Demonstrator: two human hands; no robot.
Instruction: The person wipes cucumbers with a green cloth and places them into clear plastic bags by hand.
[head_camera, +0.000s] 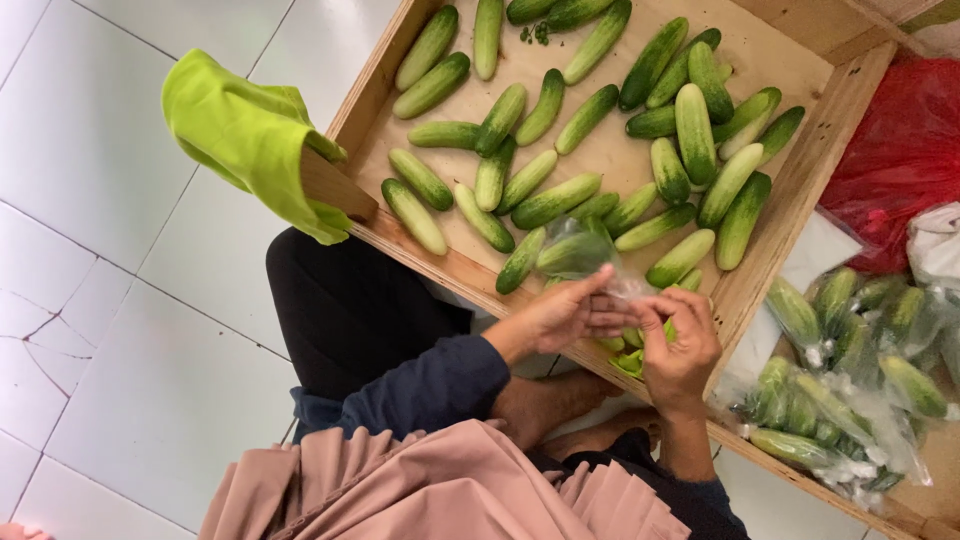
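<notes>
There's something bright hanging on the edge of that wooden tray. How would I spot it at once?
Start at the big wooden tray full of green cucumbers. Follow its near rim to the left corner, by the white tiled floor. Draped over that corner is a lime-green cloth, the only soft, folded thing there and far brighter than the cucumbers.

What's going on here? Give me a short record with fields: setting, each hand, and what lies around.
Setting: a person sits on a white tiled floor beside a shallow wooden tray of loose green cucumbers.
Left hand: fingers pinch the clear plastic bag, which holds cucumbers.
Right hand: grips the same bag's neck from the other side.
Around: filled bags of cucumbers on the right, a red plastic bag behind them, a lime-green cloth on the tray's corner.
</notes>
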